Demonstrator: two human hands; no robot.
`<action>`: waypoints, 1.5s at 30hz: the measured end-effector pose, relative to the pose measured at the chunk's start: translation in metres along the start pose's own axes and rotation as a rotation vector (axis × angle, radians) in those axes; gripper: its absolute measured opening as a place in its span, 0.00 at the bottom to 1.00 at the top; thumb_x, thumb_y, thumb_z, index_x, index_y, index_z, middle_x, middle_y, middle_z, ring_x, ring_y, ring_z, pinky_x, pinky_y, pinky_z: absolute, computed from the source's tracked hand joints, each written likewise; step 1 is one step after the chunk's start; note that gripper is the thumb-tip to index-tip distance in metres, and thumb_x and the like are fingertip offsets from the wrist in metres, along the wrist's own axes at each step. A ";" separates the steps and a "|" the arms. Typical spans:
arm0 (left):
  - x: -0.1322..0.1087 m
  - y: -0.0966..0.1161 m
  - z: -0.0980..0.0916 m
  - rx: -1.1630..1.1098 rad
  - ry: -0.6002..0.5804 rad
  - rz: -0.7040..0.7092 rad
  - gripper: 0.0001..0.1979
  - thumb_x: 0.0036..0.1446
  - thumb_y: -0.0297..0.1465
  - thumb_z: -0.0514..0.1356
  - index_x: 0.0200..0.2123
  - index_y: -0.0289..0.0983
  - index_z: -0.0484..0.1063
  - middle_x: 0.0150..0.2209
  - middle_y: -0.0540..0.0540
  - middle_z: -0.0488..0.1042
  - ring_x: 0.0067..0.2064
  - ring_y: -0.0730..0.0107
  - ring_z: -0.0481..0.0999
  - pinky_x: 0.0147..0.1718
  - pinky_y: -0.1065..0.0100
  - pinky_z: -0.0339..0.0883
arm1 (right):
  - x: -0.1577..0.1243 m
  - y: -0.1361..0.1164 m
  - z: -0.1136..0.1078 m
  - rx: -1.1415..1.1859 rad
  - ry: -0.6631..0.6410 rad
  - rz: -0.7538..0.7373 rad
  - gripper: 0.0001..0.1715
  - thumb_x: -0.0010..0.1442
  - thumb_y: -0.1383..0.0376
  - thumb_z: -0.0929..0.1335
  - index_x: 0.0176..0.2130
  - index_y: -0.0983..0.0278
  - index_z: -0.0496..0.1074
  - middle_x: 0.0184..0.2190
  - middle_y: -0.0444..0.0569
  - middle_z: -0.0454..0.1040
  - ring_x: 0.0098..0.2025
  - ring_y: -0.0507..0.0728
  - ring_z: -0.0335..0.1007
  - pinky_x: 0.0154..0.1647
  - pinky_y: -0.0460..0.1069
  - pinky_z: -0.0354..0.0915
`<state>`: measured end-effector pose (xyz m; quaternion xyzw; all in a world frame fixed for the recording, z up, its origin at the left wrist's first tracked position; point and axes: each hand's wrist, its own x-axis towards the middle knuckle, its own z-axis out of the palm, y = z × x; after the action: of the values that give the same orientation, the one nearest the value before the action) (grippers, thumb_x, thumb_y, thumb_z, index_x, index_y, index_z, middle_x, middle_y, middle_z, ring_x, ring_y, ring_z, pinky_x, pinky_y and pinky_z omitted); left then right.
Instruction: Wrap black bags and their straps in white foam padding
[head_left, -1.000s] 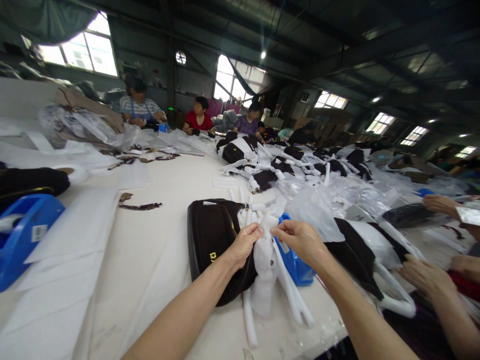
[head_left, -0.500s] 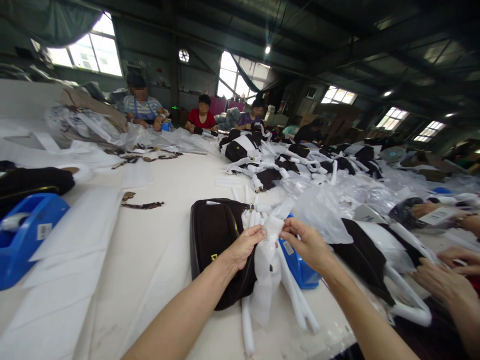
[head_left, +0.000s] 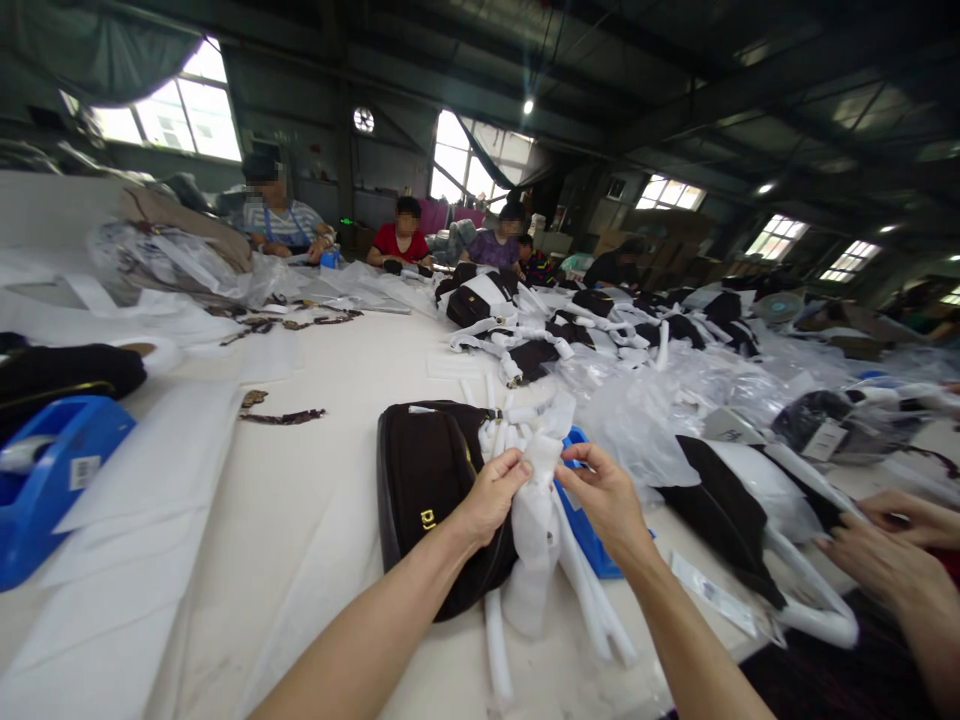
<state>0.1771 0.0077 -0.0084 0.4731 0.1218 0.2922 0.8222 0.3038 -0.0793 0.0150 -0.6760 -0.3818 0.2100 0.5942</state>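
A black bag (head_left: 420,470) with a gold zipper and gold lettering lies on the table in front of me. At its right side a crumpled white foam sheet (head_left: 531,570) is bunched around a part that I cannot see. My left hand (head_left: 491,500) is closed, pinching this sheet between thumb and fingers. My right hand (head_left: 604,495) is closed too, its thumb and fingertips together at the sheet's right edge. White-wrapped straps (head_left: 589,590) hang down beside the sheet. Behind my right hand a blue tape dispenser (head_left: 596,550) is partly hidden.
On the left are another blue tape dispenser (head_left: 64,480), layered white foam sheets (head_left: 142,490) and dark chain pieces (head_left: 285,415). Black bags and white wrapping form a pile (head_left: 600,320) at the back. A co-worker's hands (head_left: 885,550) work beside a black bag (head_left: 720,500) at the right.
Both my hands stay at the foam sheet, with small shifts of the right fingers. At the right, the co-worker's black bag with a white tag now shows without hands on it.
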 end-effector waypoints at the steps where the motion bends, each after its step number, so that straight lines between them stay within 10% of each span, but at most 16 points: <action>1: 0.000 0.000 0.000 0.007 0.010 0.009 0.25 0.44 0.50 0.68 0.28 0.35 0.66 0.26 0.51 0.68 0.27 0.76 0.62 0.28 0.72 0.54 | -0.001 0.001 0.000 -0.038 0.018 -0.019 0.24 0.47 0.47 0.74 0.32 0.61 0.68 0.20 0.43 0.73 0.22 0.53 0.65 0.25 0.47 0.59; 11: 0.001 -0.001 -0.003 0.051 0.001 0.011 0.27 0.42 0.51 0.67 0.32 0.35 0.65 0.25 0.52 0.67 0.26 0.76 0.62 0.27 0.72 0.54 | -0.019 -0.013 0.012 0.048 0.107 0.043 0.25 0.48 0.52 0.73 0.42 0.61 0.70 0.34 0.49 0.80 0.36 0.60 0.76 0.38 0.52 0.68; 28: 0.002 -0.001 -0.004 -0.097 -0.030 -0.010 0.29 0.42 0.47 0.71 0.42 0.36 0.66 0.31 0.50 0.74 0.32 0.73 0.73 0.33 0.72 0.63 | -0.009 -0.010 0.021 0.442 -0.335 0.228 0.31 0.49 0.54 0.75 0.52 0.56 0.73 0.55 0.50 0.74 0.56 0.64 0.68 0.58 0.58 0.62; 33: 0.002 0.004 -0.005 -0.101 -0.056 -0.094 0.30 0.42 0.47 0.71 0.43 0.32 0.73 0.30 0.45 0.77 0.31 0.68 0.75 0.36 0.68 0.66 | 0.000 -0.013 -0.040 0.057 -0.156 0.164 0.31 0.56 0.43 0.68 0.53 0.56 0.73 0.49 0.51 0.77 0.49 0.62 0.73 0.52 0.57 0.65; 38: 0.001 0.003 -0.005 -0.086 -0.062 -0.120 0.25 0.43 0.46 0.71 0.35 0.32 0.72 0.29 0.45 0.77 0.29 0.69 0.74 0.33 0.69 0.66 | -0.002 0.003 -0.119 -0.397 0.175 0.238 0.21 0.43 0.49 0.72 0.29 0.62 0.79 0.32 0.53 0.80 0.38 0.62 0.71 0.37 0.52 0.63; 45: -0.001 0.002 -0.006 -0.056 -0.090 -0.108 0.29 0.45 0.46 0.70 0.45 0.35 0.67 0.29 0.47 0.76 0.29 0.68 0.75 0.33 0.68 0.66 | 0.005 0.023 -0.108 -0.334 0.037 0.489 0.21 0.42 0.50 0.71 0.27 0.65 0.77 0.27 0.54 0.80 0.19 0.49 0.54 0.20 0.46 0.45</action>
<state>0.1725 0.0118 -0.0097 0.4553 0.1019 0.2294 0.8542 0.3927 -0.1453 0.0164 -0.8402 -0.2260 0.2686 0.4134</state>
